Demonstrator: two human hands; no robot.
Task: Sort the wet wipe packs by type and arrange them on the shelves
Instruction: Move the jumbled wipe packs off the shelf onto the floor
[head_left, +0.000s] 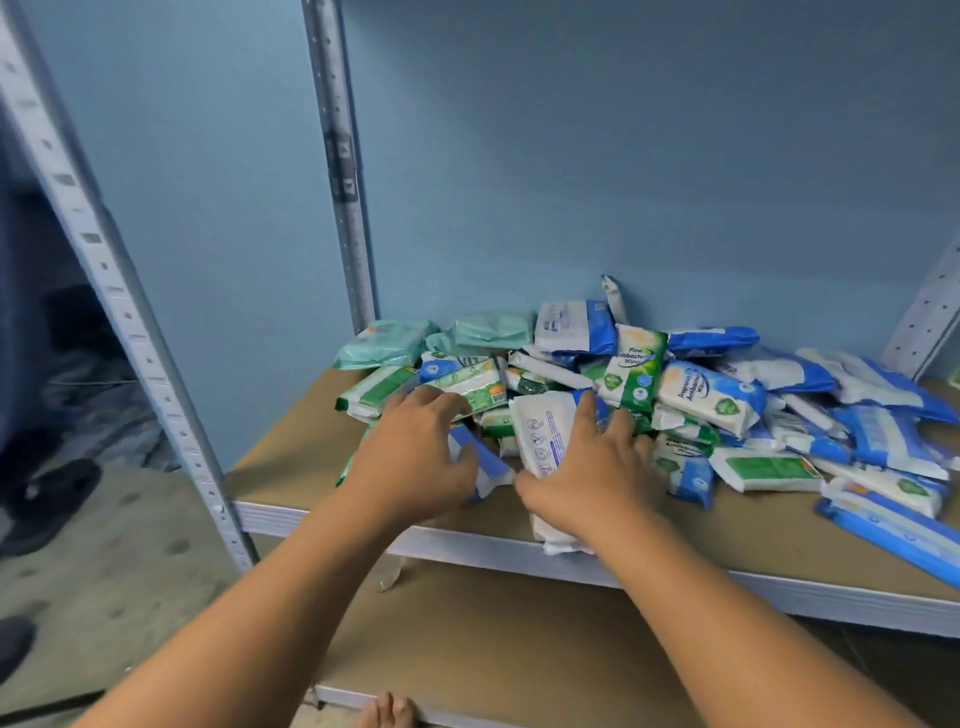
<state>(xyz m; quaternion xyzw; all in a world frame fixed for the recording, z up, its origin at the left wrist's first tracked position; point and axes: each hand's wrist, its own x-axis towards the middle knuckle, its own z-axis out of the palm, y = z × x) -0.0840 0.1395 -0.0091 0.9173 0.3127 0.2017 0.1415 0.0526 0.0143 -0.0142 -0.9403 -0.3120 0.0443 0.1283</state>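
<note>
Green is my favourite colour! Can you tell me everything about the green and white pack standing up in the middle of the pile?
The green and white pack is a soft, shiny plastic pouch printed "Pine Antibacterial Wipes", with round badges lower down. It stands tilted mid-pile on the brown shelf, resting on other packs, with a blue and white pack lying beside it. The right hand reaches just below it; whether they touch is unclear.

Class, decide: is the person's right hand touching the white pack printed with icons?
Touching. The head view shows the right hand lying on the white pack, fingers spread across its top with no gap.
</note>
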